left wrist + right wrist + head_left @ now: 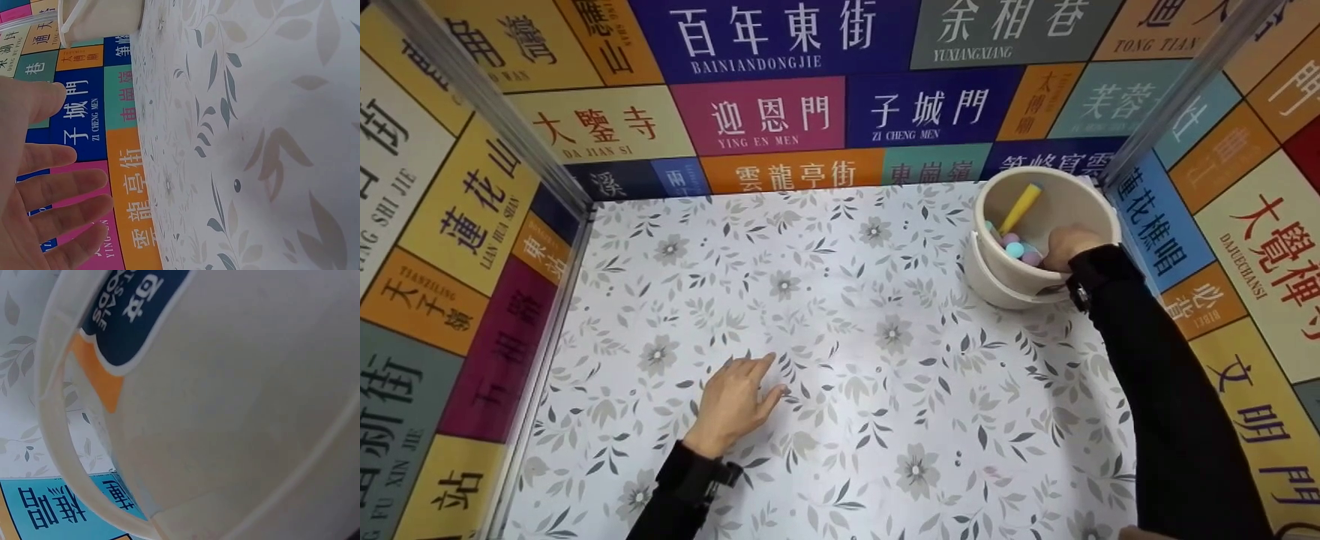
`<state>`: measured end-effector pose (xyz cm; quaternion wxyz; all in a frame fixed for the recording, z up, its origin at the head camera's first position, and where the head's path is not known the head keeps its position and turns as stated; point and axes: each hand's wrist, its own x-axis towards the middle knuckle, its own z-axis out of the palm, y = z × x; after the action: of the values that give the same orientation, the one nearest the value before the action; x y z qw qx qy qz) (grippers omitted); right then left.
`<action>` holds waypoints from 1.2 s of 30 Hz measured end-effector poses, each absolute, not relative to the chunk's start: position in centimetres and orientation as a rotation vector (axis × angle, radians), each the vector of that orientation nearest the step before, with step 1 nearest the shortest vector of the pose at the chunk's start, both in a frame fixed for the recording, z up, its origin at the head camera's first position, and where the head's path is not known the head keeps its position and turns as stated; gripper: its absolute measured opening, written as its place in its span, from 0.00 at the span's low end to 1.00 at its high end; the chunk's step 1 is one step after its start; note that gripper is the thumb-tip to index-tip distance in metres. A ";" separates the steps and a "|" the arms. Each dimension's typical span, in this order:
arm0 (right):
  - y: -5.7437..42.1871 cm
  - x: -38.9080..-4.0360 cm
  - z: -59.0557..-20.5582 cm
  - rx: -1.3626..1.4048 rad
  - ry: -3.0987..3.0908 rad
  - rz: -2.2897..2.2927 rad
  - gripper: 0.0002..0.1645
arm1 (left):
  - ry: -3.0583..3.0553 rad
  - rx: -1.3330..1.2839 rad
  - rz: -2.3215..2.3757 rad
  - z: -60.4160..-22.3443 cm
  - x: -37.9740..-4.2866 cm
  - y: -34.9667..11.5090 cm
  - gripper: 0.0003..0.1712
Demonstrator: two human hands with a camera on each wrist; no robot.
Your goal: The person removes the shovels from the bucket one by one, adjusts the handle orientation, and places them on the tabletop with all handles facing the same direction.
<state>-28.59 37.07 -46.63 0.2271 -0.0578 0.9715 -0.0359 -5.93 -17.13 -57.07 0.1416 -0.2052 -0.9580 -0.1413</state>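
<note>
A cream bucket point(997, 283) stands at the far right of the floral surface. My right hand point(1069, 244) reaches down inside it, with the wrist over the near right rim. The bucket hides its fingertips, so whether they hold anything cannot be seen. Beside that hand lie several small pastel balls point(1014, 250) and a yellow stick-like object point(1021, 208) leaning on the inner wall. The right wrist view shows only the bucket's outside, with its handle point(56, 427) and a label. Over the middle left of the surface, my left hand point(737, 397) holds nothing, its fingers spread and relaxed.
The white surface point(825, 315) has a grey leaf print. Panels with Chinese lettering point(780, 112) stand along the back, left and right sides. A metal corner post point(1177, 90) rises just behind the bucket, and the right panel is close beside it.
</note>
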 end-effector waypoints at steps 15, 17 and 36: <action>36.1 -26.7 -43.4 -0.169 2.701 -0.170 0.22 | -2.745 -0.593 -0.405 -57.0 -5.7 -17.3 0.29; 36.3 -26.6 -43.0 -0.161 2.704 -0.197 0.22 | -2.731 -0.594 -0.402 -57.0 -5.6 -17.4 0.29; 37.9 -21.6 -40.5 -0.180 2.909 -0.430 0.22 | -2.634 -0.546 -0.487 -55.7 -4.9 -17.5 0.29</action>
<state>-21.58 37.90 -40.53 0.0973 -0.0609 0.9827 -0.1454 -4.89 -17.53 -55.70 0.2025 -0.1955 -0.9436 -0.1744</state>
